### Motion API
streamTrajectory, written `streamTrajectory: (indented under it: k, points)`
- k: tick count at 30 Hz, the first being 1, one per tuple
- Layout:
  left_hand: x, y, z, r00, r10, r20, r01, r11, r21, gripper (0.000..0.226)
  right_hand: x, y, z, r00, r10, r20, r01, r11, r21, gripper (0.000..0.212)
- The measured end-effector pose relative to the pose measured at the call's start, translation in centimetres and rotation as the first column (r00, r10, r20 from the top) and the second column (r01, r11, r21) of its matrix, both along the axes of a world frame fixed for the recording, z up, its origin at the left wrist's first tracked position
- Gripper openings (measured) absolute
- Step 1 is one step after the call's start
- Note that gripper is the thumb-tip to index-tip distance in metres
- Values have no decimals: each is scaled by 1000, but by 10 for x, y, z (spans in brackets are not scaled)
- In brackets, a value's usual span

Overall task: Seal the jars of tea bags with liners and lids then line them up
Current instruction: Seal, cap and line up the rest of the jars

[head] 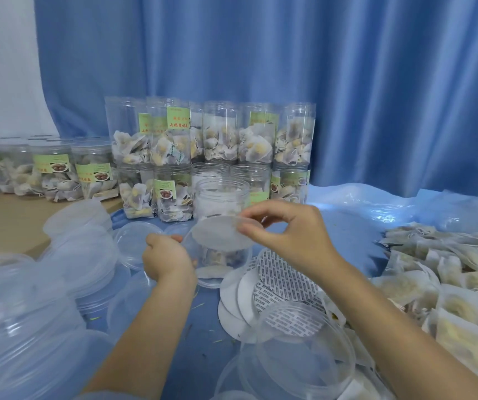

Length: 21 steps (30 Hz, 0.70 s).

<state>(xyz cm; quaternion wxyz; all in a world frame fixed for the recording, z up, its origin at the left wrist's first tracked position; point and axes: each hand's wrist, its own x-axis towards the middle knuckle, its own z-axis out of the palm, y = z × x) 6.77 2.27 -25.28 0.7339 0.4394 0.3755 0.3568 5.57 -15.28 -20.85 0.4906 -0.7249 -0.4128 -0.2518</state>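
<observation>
My right hand point(287, 226) pinches a round white liner point(220, 233) by its right edge and holds it flat in the air. My left hand point(167, 256) grips a clear lid point(191, 249) just below and left of the liner. Behind them stands an open clear jar point(222, 197) with tea bags at the bottom. A loose heap of liners point(272, 287), some printed, lies on the blue table under my right wrist. Filled jars point(212, 148) are stacked two high at the back.
Sealed labelled jars point(56, 171) stand in a row at the back left. Piles of clear lids point(87, 249) fill the left side and one open lid point(298, 350) lies in front. Loose tea bags point(448, 284) cover the right side. A blue curtain hangs behind.
</observation>
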Motion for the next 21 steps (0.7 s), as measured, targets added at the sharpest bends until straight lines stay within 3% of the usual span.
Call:
streamTrajectory:
  k: [3,5,8,10,13,15,18,21]
  points:
    - [-1,-4,0,1000,-3,8,3,1000,-24,48,-2,9,-7,945,-153,290,203,968,-148,9]
    - [-3,-9,2,999,34,18,-34,999,-3,48,-3,13,-12,935,-181,306,253,944,-213,11]
    - [-6,-15,2,993,88,73,-88,996,-4,46,-5,14,-15,976,-136,173,184,935,-303,21]
    - [-7,-17,0,991,77,111,-74,997,-27,45,-6,14,-16,989,-116,93,142,924,-355,43]
    - [-7,-19,-1,979,2,204,17,996,-92,44,-6,17,-15,982,-115,-149,85,978,-190,66]
    - [-7,-21,0,952,-74,297,121,982,-143,42,-6,17,-14,934,-19,-358,10,1000,-25,50]
    - [-7,-26,2,898,-221,381,301,939,-165,42,-9,17,-12,851,71,-520,-118,991,-56,11]
    - [-8,-30,3,882,-282,378,361,919,-156,40,-6,16,-4,879,94,-468,-122,992,-30,21]
